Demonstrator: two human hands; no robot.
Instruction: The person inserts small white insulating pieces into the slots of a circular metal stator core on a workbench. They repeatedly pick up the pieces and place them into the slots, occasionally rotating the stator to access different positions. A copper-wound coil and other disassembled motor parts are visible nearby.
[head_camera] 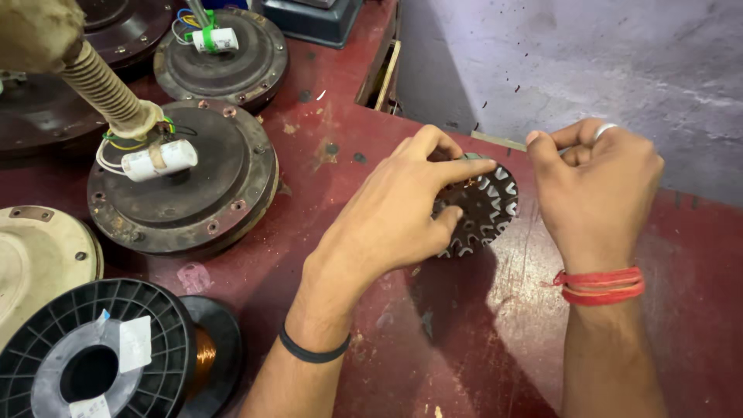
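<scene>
Stator core (484,207), dark, toothed disc, sits just right of frame centre on the red bench (681,310), lying roughly flat, tilted slightly toward the camera. No long axis to speak of; the disc's face points up.

Left hand (395,217) comes in from lower left and covers the disc's left half. Thumb and fingers are closed around its rim: fingertips on the upper edge, thumb at the lower left edge. This hand is the nearer one and is in contact.

Right hand (596,186) sits just right of the disc, apart from its rim. Thumb and forefinger are pinched together near the disc's upper right edge; whether they grip a fine wire I cannot tell.

Motor housings (182,186) at upper left, wire spool (93,356) at lower left, both well apart from the hands.
</scene>
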